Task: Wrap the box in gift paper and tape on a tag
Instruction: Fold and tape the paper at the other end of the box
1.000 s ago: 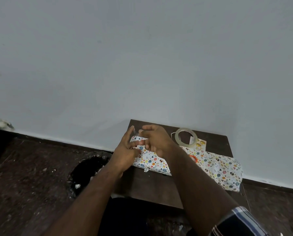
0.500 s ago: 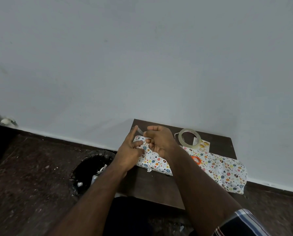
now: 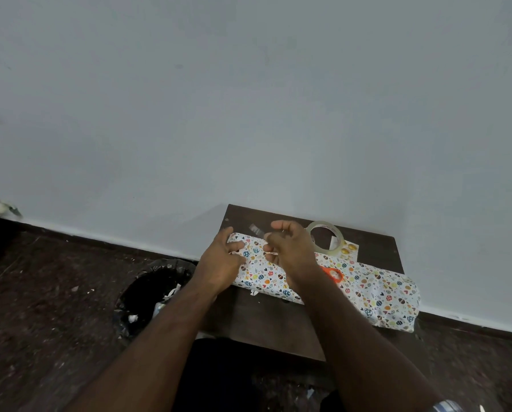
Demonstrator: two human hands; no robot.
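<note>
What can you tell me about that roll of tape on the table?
The tape roll is a wide ring of clear, slightly yellowish tape with a large open centre through which the dark wooden table shows. It lies flat near the table's far edge, by the wall, just beyond the wrapped box and partly on a small card with gold ovals. The right hand covers its near-left edge; whether they touch cannot be told. A white slip shows inside the ring.

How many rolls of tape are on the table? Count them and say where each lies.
1. The tape roll lies flat at the table's far edge near the wall, just beyond the right hand. Others could be hidden under the arms or gift paper.
</note>
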